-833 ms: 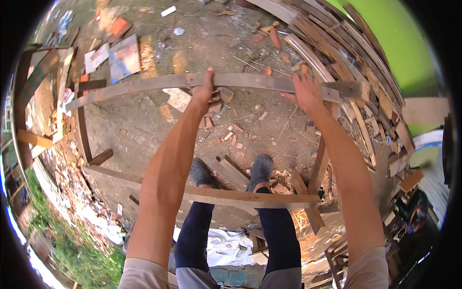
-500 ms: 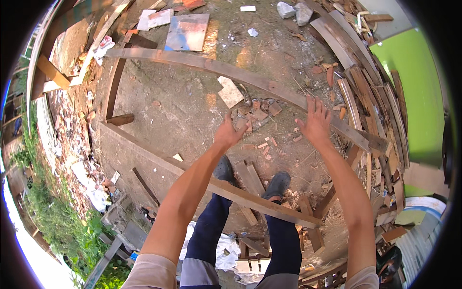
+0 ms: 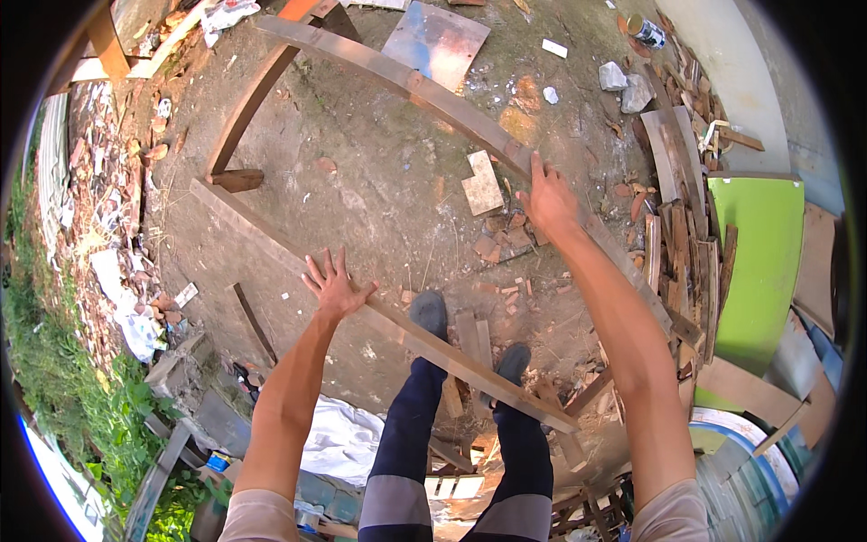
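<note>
Two long wooden beams, parts of a timber frame, stretch across the ground before me. My left hand (image 3: 334,289) lies on the near beam (image 3: 429,348), its fingers spread and its thumb pointing right. On the far beam (image 3: 406,81) is my right hand (image 3: 549,203), with its fingers over the wood and its thumb along the near side. The underside of that grip is hidden. A wooden crosspiece (image 3: 253,108) runs between the beams at the far left, and a short wood block (image 3: 237,180) sits at its lower end.
My shoes (image 3: 429,313) stand beneath the near beam among wood offcuts (image 3: 470,339). Broken bricks (image 3: 506,239) and a pale tile piece (image 3: 483,183) lie between the beams. Stacked planks (image 3: 677,253) and a green panel (image 3: 763,271) line the right side. Rubble and plants (image 3: 81,397) border the left.
My left hand has moved left and toward me, from the gap between the beams onto the near beam. My right hand has slid leftward along the far beam. The view has shifted.
</note>
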Demonstrator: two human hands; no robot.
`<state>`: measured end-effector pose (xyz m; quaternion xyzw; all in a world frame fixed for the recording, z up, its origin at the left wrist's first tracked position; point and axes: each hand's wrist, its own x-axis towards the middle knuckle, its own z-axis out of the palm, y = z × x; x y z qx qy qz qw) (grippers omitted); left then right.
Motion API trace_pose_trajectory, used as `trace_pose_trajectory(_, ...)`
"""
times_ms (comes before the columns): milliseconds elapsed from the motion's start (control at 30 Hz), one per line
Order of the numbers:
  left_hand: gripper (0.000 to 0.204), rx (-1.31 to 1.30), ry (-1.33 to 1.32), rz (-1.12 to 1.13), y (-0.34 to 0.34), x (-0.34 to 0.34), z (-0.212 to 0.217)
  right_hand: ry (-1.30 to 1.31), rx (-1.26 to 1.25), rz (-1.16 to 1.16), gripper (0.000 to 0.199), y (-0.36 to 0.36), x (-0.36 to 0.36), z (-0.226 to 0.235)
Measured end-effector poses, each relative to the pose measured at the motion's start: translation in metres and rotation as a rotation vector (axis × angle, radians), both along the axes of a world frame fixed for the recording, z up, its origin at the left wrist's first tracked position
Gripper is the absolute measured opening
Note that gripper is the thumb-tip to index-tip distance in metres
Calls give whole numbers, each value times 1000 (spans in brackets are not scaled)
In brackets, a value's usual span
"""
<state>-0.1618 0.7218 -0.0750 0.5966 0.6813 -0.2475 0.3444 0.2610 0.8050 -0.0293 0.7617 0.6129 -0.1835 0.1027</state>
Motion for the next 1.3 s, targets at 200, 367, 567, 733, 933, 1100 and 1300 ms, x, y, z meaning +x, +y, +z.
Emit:
trace_pose_trajectory(200,116,-209,-185,-57,18,-17,12,-102,-178,-45,37,43,-2,-16)
trace_pose_trajectory(367,113,-268,-240,-26,23,-20,20,-129,-220,67,34,48,-3,-13)
trace_pose_trajectory(567,112,-323,-249,-17,30,-20,19,-180,-261,141,28,54,-3,-19)
trace_pose_trajectory(733,112,-348,-275,5,35,-19,19,-177,-213,204,35,50,4,-24)
trace_pose_trajectory(933,110,-483,-208,58,33,-16,18,-214,-216,210,29,37,2,-38)
trace_pose_trajectory(1100,105,-643,-92,270,89,7,21,-192,-277,242,37,38,9,-41)
trace_pose_trajectory(1300,93,-90,-326,855,230,29,-20,-104,-589,97,38,67,5,-20)
